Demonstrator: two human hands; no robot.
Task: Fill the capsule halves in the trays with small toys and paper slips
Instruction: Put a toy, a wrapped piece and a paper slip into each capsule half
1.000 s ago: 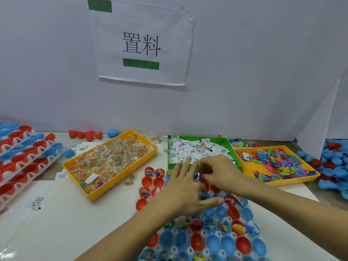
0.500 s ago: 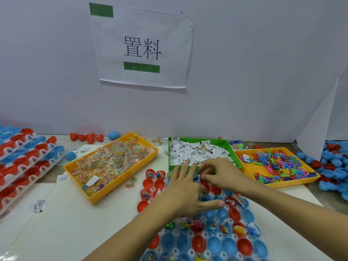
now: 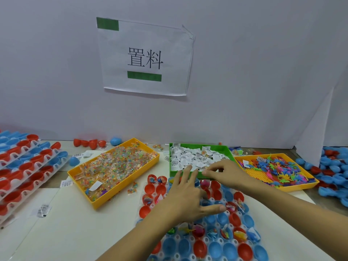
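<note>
Red and blue plastic capsule halves [image 3: 230, 217] sit open-side up in a clear tray [image 3: 190, 239] on the table [image 3: 75, 228]. Left hand [image 3: 185, 196] rests flat, fingers spread, over them. Right hand [image 3: 225, 173], grip pinched narrow, contents indiscernible, hovers at the green paper-slip bin [image 3: 224, 148], flanked by 2 yellow toy bins [image 3: 120, 183].

**Crowded bench, one open strip at front left**

Bare white tabletop [image 3: 62, 228] lies open between the stacked clear capsule trays [image 3: 24, 170] and the clear tray of red and blue capsule halves [image 3: 216, 240]. Yellow [image 3: 150, 159], green [image 3: 228, 150] and second yellow bins [image 3: 301, 187] line the rear before the white wall [image 3: 244, 91].
</note>
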